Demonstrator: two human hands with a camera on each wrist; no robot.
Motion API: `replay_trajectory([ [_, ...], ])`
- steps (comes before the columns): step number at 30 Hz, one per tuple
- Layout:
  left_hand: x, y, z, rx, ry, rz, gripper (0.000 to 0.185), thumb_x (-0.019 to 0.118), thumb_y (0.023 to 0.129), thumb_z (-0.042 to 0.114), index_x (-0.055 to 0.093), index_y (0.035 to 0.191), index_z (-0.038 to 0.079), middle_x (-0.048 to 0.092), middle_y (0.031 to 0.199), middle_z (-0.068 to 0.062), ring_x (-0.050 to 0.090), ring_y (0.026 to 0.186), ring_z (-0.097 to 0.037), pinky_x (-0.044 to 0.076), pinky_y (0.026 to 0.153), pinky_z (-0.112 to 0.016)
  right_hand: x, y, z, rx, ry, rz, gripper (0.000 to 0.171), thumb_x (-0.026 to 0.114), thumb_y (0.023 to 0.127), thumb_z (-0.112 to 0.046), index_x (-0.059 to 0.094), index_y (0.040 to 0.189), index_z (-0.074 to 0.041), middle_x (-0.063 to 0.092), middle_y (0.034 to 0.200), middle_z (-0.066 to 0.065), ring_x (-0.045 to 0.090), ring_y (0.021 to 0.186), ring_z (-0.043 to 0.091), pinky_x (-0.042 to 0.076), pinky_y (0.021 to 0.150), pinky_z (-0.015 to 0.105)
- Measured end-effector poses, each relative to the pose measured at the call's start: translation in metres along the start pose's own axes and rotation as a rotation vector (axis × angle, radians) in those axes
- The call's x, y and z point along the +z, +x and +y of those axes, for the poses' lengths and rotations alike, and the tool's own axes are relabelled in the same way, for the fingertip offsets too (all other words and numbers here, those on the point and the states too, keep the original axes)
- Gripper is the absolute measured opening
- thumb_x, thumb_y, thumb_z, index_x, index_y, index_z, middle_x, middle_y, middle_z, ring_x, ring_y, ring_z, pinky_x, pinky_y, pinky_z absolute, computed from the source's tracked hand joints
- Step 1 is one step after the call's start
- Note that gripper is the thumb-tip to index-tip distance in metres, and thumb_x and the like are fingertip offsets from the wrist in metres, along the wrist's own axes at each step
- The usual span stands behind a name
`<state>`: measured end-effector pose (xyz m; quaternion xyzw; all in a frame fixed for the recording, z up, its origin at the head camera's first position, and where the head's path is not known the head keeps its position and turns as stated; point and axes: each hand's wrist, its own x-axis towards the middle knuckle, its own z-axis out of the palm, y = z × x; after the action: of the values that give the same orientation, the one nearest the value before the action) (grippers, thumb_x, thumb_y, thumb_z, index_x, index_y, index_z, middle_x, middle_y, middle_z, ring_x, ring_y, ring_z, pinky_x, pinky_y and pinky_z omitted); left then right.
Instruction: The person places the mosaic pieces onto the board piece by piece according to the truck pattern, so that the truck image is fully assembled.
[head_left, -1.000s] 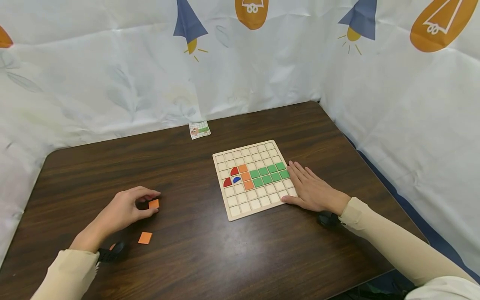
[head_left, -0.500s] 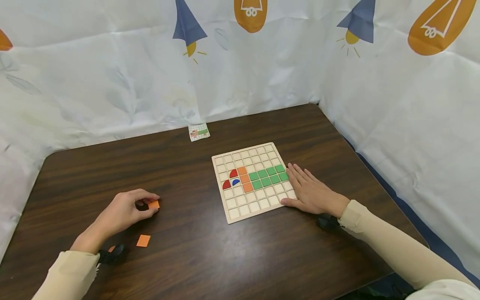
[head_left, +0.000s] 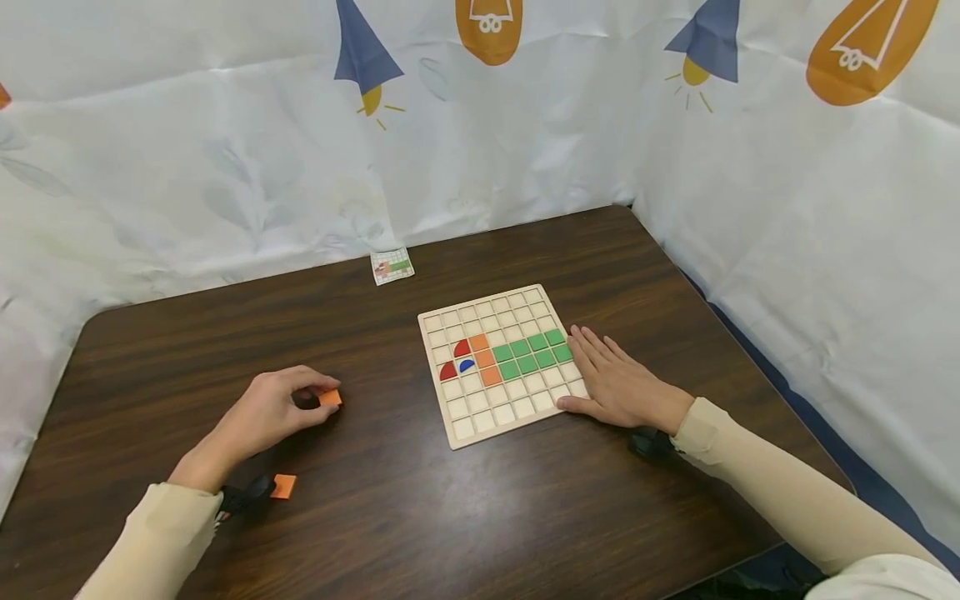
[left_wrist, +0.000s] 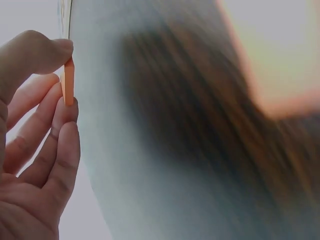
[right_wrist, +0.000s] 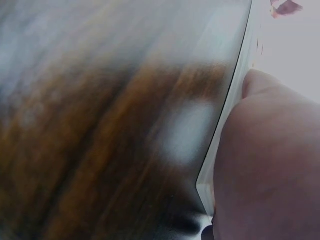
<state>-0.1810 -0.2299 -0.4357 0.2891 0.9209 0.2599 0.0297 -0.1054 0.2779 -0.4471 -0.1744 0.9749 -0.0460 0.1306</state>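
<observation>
Now the left hand [head_left: 273,412] has carried its orange tile [head_left: 330,397] a little to the right of where it was a moment ago, nearer the wooden grid board [head_left: 500,364]. Thumb and fingertips pinch the tile by its edges; the left wrist view shows it edge-on between the thumb [left_wrist: 37,52] and a fingertip, clear of the table [head_left: 390,500] there. That reads as the piece being on its way from the loose stock toward the board, though it is still well apart from the frame.

The right hand [head_left: 618,385] has not moved: it lies flat, fingers straight and together, against the board's right edge, thumb along the near corner, holding nothing. The right wrist view, blurred, shows the hand against the board's pale rim [right_wrist: 227,130]. It appears to be steadying the board.

On the board, green tiles [head_left: 528,352] fill two short rows just beside the right hand's fingertips, a column of orange tiles [head_left: 483,358] stands left of them, and two red quarter pieces [head_left: 455,359] and a small blue one [head_left: 467,364] lie further left. Most cells are bare wood.

A second loose orange tile [head_left: 284,486] lies near the left wrist, beside the dark wrist strap [head_left: 243,497]. A small pattern card [head_left: 392,266] leans at the far edge against the printed white curtain [head_left: 225,150]. Between the held tile and the board the dark tabletop has nothing on it.
</observation>
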Motion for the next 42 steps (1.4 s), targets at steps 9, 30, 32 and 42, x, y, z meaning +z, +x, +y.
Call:
replay_trajectory([
  [9,0.017,0.028,0.018,0.081,-0.003,0.053,0.025,0.084,0.084,0.015,0.080,0.108,0.014,0.078,0.101,0.004,0.071,0.086,-0.012,0.058,0.074,-0.027,0.001,0.001,0.001,-0.001,0.007,-0.011,0.104,0.038,0.099,-0.075,0.005,0.166,-0.002,0.000,0.176,0.017,0.004,0.164,0.035,0.016,0.132,0.059],
  [30,0.052,0.077,0.066,0.205,-0.063,0.036,0.025,0.083,0.086,0.021,0.080,0.108,0.010,0.078,0.101,0.001,0.068,0.085,-0.010,0.058,0.076,-0.031,0.000,0.000,-0.001,0.010,-0.001,-0.012,0.104,0.038,0.099,-0.076,0.006,0.166,-0.003,0.000,0.176,0.016,0.004,0.165,0.034,0.016,0.132,0.058],
  [32,0.056,0.080,0.072,0.222,-0.074,0.035,0.024,0.083,0.086,0.020,0.080,0.107,0.010,0.077,0.100,0.000,0.067,0.084,-0.010,0.058,0.075,-0.030,0.000,0.000,-0.001,0.012,-0.002,-0.016,0.105,0.037,0.098,-0.077,0.006,0.166,-0.003,0.000,0.176,0.016,0.003,0.165,0.034,0.015,0.132,0.058],
  [42,0.075,0.097,0.099,0.271,-0.113,-0.001,0.023,0.082,0.087,0.019,0.080,0.107,0.009,0.075,0.096,-0.001,0.065,0.078,-0.013,0.053,0.068,-0.024,-0.001,0.000,-0.002,0.012,-0.009,-0.001,0.105,0.038,0.099,-0.076,0.007,0.166,-0.002,0.002,0.175,0.017,0.005,0.164,0.035,0.016,0.132,0.058],
])
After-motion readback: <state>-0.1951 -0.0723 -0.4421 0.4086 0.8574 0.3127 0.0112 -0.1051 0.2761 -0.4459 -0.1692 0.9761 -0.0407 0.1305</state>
